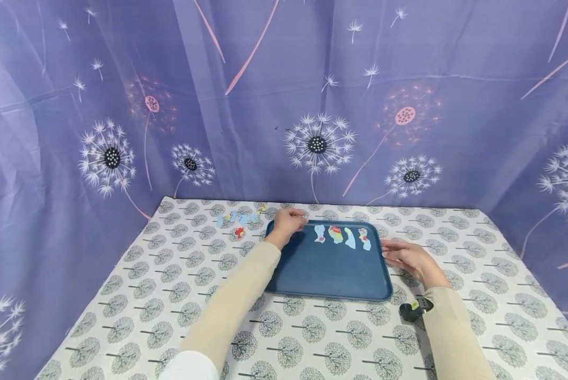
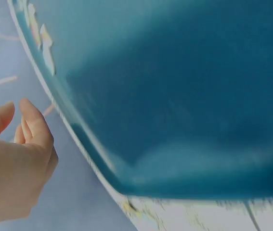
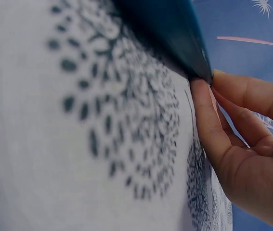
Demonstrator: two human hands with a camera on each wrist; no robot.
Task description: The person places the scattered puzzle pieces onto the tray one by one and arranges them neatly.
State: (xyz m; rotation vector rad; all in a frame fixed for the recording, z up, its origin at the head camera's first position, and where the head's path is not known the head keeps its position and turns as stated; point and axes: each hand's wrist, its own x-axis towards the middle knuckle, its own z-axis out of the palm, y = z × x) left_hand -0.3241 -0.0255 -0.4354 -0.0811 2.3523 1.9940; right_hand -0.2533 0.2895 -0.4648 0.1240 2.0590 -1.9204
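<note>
A dark blue rectangular tray (image 1: 329, 269) lies on the patterned cloth. Several thin, irregular cut pieces line its far side, including a light blue and red piece (image 1: 319, 234) and a yellow, red and blue piece (image 1: 335, 235). Over the tray's far left corner is my left hand (image 1: 289, 224); in its wrist view, the thumb and fingers are loosely bent with a gap between them and nothing held. At the right edge, my right hand (image 1: 409, 258) has extended fingers, with fingertips (image 3: 201, 89) right at the tray's rim.
Left of the tray, several light blue and yellow pieces lie near the table's back edge, with a red piece (image 1: 239, 233) closer in. A purple dandelion curtain (image 1: 265, 132) hangs behind the table. A black device (image 1: 414, 309) is strapped to the right wrist.
</note>
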